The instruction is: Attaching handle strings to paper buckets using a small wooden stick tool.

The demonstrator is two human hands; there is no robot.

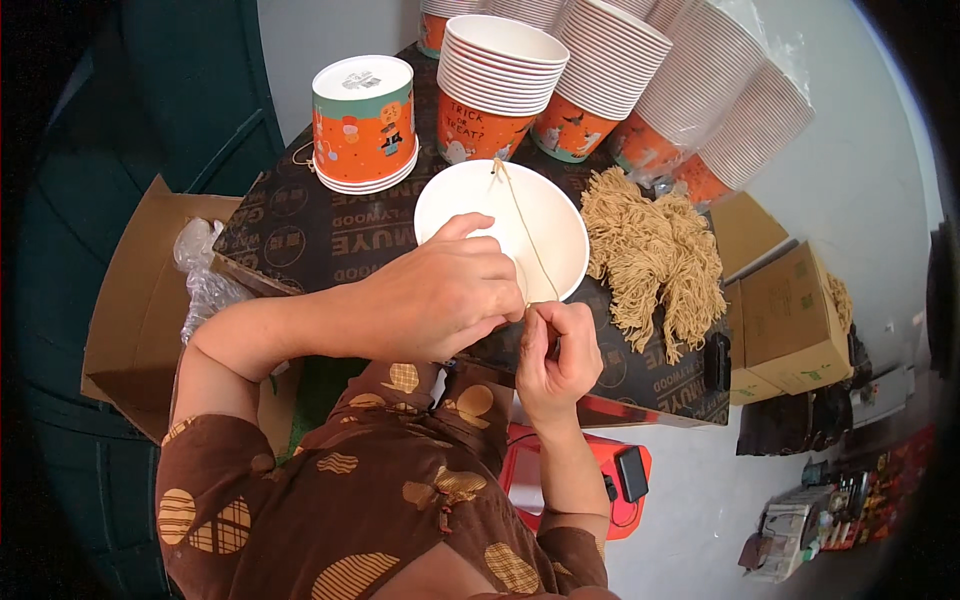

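Observation:
A white-lined paper tub rests on the table with its opening toward me. A thin tan cord is knotted at a hole near its far rim and runs across the opening to the near rim. My left hand reaches over the tub's near left side, thumb and fingers closed together at the near rim. Touching it, my right hand pinches the cord's near end just outside the rim. The exact spot between my fingertips is small and partly hidden.
An upturned orange-and-green tub stack stands far left. Nested tubs rise along the back, some in clear plastic. Bundled tan cords lie right of the tub. Cardboard boxes are beyond the dark table; a red stool stands below.

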